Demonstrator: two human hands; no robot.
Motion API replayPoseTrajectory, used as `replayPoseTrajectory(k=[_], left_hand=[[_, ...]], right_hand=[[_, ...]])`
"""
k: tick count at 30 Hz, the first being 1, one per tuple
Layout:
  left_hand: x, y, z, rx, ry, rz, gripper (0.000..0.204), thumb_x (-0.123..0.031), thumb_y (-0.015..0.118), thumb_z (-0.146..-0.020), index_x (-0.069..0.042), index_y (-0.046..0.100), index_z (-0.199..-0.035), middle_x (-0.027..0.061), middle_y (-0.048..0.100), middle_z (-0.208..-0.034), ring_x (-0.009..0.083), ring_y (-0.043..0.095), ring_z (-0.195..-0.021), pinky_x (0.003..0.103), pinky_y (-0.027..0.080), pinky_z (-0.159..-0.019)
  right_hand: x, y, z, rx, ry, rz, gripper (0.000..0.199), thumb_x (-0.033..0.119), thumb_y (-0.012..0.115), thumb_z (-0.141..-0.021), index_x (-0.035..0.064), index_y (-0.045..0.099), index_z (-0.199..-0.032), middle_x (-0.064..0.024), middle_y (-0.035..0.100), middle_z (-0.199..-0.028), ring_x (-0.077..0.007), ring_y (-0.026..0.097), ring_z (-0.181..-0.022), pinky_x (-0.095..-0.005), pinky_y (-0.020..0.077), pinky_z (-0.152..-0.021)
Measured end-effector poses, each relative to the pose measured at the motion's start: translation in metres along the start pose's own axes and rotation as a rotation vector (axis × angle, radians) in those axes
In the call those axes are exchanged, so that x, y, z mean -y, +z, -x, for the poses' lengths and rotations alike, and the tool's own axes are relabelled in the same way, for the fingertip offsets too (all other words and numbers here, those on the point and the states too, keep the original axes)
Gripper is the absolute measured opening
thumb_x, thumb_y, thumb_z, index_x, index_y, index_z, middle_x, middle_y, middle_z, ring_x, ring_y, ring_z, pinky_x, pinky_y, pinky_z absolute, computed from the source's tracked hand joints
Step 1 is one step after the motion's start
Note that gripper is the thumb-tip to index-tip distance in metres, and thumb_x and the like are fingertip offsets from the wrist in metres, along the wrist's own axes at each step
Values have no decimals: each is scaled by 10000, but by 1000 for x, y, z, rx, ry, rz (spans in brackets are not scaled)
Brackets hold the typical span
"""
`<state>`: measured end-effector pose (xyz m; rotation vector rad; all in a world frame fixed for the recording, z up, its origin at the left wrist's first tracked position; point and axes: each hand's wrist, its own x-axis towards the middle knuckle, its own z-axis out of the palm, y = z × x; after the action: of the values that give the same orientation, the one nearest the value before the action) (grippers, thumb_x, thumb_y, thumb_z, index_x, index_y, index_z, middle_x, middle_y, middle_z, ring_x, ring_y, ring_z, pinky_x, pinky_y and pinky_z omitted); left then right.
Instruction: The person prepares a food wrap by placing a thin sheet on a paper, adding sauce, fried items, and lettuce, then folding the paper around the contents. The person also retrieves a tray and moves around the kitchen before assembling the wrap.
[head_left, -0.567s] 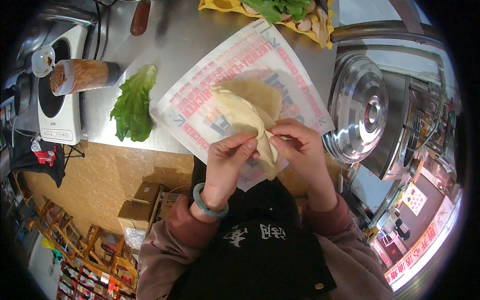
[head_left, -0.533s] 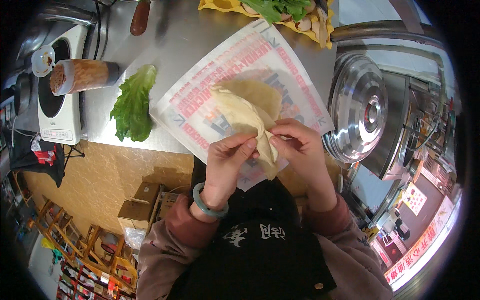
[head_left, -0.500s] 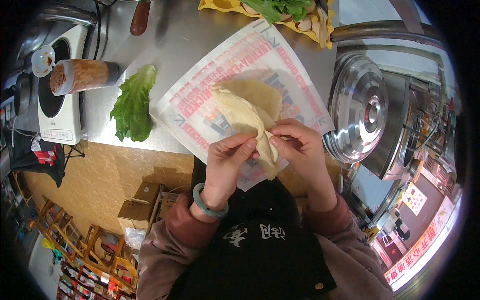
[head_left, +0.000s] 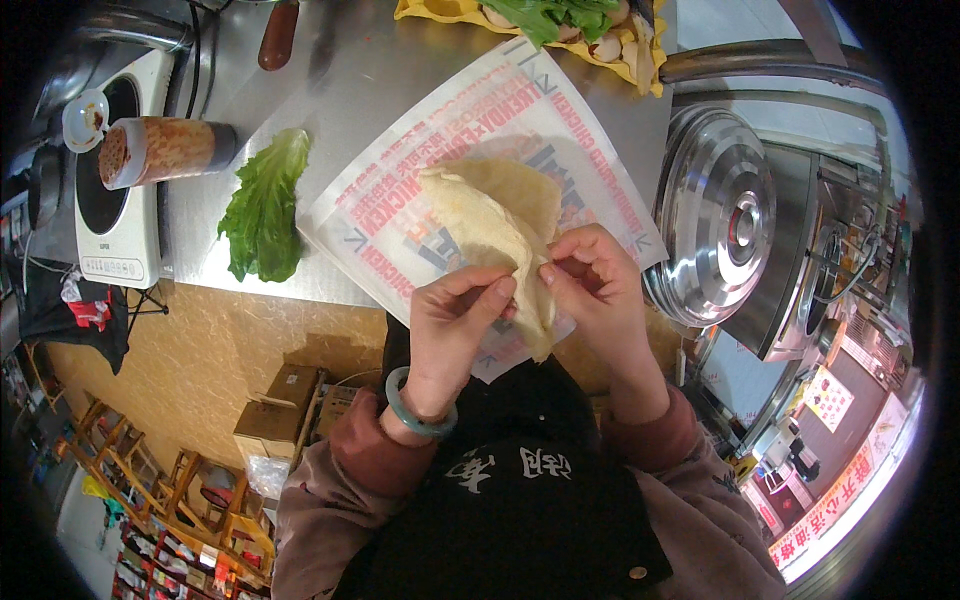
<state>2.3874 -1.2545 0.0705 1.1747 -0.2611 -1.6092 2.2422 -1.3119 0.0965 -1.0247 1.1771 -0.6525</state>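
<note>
A pale, soft flatbread (head_left: pixel 490 215) lies partly folded on a sheet of printed wrapping paper (head_left: pixel 400 160) at the counter's near edge. My left hand (head_left: pixel 455 310) pinches the flatbread's near side between thumb and forefinger. Just to the right, my right hand (head_left: pixel 595 285) pinches the same bread with thumb and fingertips. The bread's lower end hangs below my fingers over the paper's near corner. Whether anything is inside the fold is hidden. To the left of the paper, a green lettuce leaf (head_left: pixel 268 205) rests flat on the steel counter (head_left: pixel 335 70).
At the left, a clear shaker jar of reddish-brown contents (head_left: pixel 170 152) stands by a white induction cooker (head_left: pixel 120 240). A brown handle (head_left: pixel 279 36) shows at the back. Eggs and greens sit in a yellow tray (head_left: pixel 450 10). A large round steel lid (head_left: pixel 715 215) is close on the right.
The pinched ridge between my fingertips has flattened and opened slightly. My right hand has shifted a little up and left; the flatbread and paper stay in place.
</note>
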Motion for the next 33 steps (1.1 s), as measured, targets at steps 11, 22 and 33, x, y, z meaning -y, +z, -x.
replayPoseTrajectory(k=[11,22,33], left_hand=[[-2,8,-3,-36,13,-57,144,-59,616,-832,34,624,-942,16,606,-729,65,535,-654,193,434,-609],[0,13,2,-75,126,-279,134,-8,612,-803,16,596,-933,13,605,-775,61,567,-724,197,461,-652],[7,6,8,-14,318,-256,184,22,474,-856,-43,416,-1018,28,480,-922,95,475,-839,236,410,-749]], right_hand=[[8,-7,0,121,58,33,193,-35,655,-726,-30,598,-911,-81,531,-1016,-120,542,-900,-217,484,-695],[7,-2,7,33,-71,232,190,-42,654,-709,-29,626,-897,-86,552,-1016,-116,561,-850,-200,460,-709],[-11,-10,-1,147,104,-94,185,97,619,-813,-75,619,-882,-87,597,-901,-122,548,-780,-233,434,-688]])
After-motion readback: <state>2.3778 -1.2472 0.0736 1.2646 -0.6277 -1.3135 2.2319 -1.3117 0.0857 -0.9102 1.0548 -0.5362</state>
